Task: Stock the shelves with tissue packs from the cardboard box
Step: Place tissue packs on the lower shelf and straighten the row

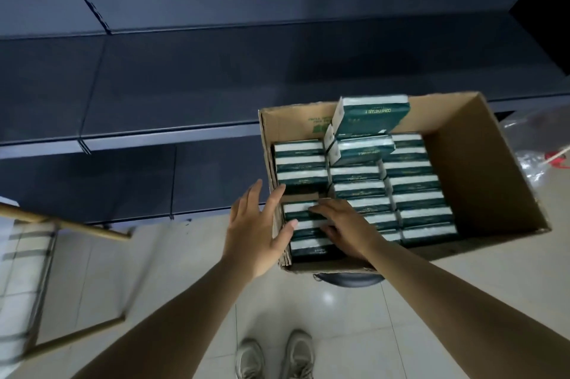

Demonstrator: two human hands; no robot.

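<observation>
Both hands reached into the cardboard box (493, 144): the left hand (262, 230), fingers straight and spread, pressed the near-left tissue packs (303, 244) from the left, while the right hand (345, 224) lay flat over them, long sides running left-right, below dark shelves (185, 76).

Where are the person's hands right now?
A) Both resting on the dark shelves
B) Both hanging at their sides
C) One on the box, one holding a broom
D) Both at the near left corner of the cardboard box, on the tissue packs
D: the left hand and the right hand meet over the tissue packs at the near left corner of the cardboard box.
</observation>
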